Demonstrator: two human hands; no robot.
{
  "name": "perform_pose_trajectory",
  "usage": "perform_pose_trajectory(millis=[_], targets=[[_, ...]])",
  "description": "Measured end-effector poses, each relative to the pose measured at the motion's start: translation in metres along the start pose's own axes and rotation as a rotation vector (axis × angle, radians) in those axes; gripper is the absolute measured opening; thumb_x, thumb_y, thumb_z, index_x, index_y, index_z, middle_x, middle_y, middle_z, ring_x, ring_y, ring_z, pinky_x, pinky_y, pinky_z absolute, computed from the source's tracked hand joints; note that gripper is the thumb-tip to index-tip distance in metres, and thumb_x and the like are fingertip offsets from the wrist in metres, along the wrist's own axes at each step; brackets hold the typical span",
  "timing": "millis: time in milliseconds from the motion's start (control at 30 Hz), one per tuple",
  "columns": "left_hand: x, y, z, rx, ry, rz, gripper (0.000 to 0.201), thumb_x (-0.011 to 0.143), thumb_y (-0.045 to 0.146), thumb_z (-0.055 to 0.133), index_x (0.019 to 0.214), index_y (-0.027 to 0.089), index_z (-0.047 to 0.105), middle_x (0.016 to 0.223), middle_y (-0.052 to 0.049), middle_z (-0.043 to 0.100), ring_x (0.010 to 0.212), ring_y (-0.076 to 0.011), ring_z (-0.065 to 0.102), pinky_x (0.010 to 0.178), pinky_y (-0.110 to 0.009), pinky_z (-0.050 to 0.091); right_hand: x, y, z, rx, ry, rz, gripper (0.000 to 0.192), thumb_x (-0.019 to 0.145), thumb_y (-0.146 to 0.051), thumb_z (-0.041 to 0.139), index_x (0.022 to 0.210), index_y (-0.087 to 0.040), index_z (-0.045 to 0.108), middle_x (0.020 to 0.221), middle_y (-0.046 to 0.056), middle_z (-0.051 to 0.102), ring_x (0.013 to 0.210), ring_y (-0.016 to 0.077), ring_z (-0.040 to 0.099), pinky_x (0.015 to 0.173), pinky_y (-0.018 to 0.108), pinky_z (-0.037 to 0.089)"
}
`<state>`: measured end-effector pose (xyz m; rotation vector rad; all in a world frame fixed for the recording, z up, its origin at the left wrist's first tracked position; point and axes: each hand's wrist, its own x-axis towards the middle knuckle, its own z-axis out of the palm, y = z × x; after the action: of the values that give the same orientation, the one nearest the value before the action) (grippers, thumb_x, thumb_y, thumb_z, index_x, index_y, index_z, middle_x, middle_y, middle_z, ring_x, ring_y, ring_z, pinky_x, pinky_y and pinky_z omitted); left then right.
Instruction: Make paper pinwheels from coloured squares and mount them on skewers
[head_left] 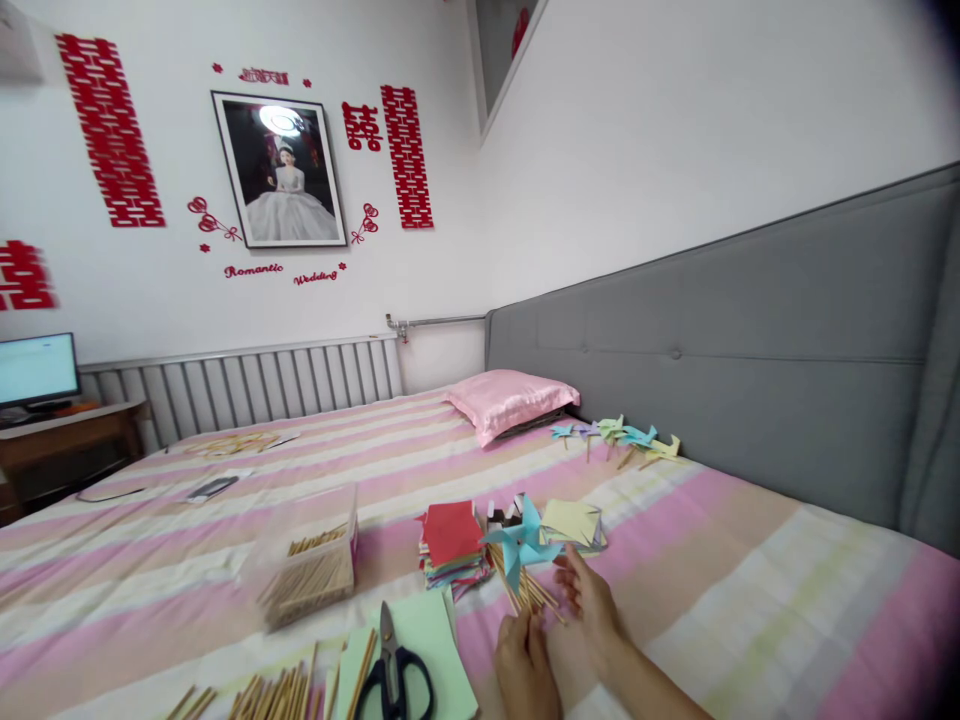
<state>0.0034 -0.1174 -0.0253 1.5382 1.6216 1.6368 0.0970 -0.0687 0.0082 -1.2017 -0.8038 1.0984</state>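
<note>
Pink, cream and tan stripes run across the bedspread (712,560), with a padded grey headboard (750,350) along the right and a glossy pink pillow (517,405) in the far corner. Near the front edge, the left hand (529,665) comes up from below, wrist low, its thumb and fingers pinched together on the thin wooden stick of a blue paper pinwheel (523,543). That stick is the long axis, rising from the pinch to the hub; the four folded, pointed blades spread left, up, right and down, facing back toward the person. The right hand (596,600) reaches in on a slanting forearm, palm turned inward, fingers half curled and a little apart beside the right-hand blade; from here I can't tell whether a fingertip touches it. Loose sticks (551,600) fan out behind the left fingers, between a neat red-topped paper stack (454,535) and some pale yellow squares (574,525). Dark-handled scissors (388,660) lie on smooth green paper (446,650), blades pointing away, and a clear plastic box (355,530) holds more sticks. Finished pinwheels (634,437) rest by the headboard.
</note>
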Motion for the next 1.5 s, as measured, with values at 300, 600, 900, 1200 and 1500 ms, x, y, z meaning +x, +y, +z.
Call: perform_pose_trajectory(millis=[300,600,900,1200,1500], targets=[[0.002,0.007,-0.005,0.003,-0.024,-0.028,0.028,0.075,0.026,0.046,0.076,0.013,0.070,0.065,-0.010,0.065,0.062,-0.0233,0.059,0.058,-0.032,0.043,-0.052,-0.004,0.012,-0.232,-0.014,-0.275,0.025,0.063,-0.045,0.061,0.065,-0.020,0.059,0.055,0.000,0.061,0.055,0.0195,0.057,0.054,0.026,0.042],[0.005,0.003,-0.007,-0.006,-0.048,-0.058,0.014,0.076,0.023,0.054,0.073,0.014,0.065,0.066,0.000,0.066,0.062,-0.0144,0.060,0.060,-0.029,0.045,-0.062,-0.010,0.029,-0.438,0.081,-0.368,0.025,0.066,-0.047,0.058,0.068,-0.022,0.056,0.058,0.001,0.062,0.056,0.0208,0.059,0.054,0.026,0.042],[0.001,0.000,-0.001,0.018,0.027,-0.059,0.017,0.072,0.022,0.053,0.060,0.014,0.063,0.056,-0.002,0.060,0.055,-0.0164,0.053,0.053,-0.027,0.039,-0.049,-0.018,0.025,-0.550,0.155,-0.460,0.010,0.069,-0.031,0.052,0.063,-0.022,0.052,0.060,0.002,0.061,0.058,0.0207,0.058,0.056,0.027,0.040],[0.002,-0.001,-0.001,0.012,0.008,-0.047,0.024,0.073,0.030,0.050,0.070,0.014,0.068,0.062,-0.007,0.064,0.060,-0.0212,0.057,0.057,-0.029,0.041,-0.043,-0.019,0.017,-0.602,0.170,-0.548,0.011,0.069,-0.030,0.054,0.061,-0.022,0.053,0.058,0.003,0.062,0.056,0.0205,0.057,0.057,0.028,0.038],[0.001,0.000,-0.003,0.011,0.001,-0.021,0.026,0.076,0.029,0.048,0.074,0.013,0.069,0.063,-0.008,0.064,0.059,-0.0206,0.056,0.057,-0.029,0.041,-0.040,-0.009,0.018,-0.555,0.120,-0.513,0.011,0.070,-0.029,0.054,0.063,-0.022,0.058,0.058,0.003,0.065,0.054,0.0197,0.060,0.053,0.026,0.040]])
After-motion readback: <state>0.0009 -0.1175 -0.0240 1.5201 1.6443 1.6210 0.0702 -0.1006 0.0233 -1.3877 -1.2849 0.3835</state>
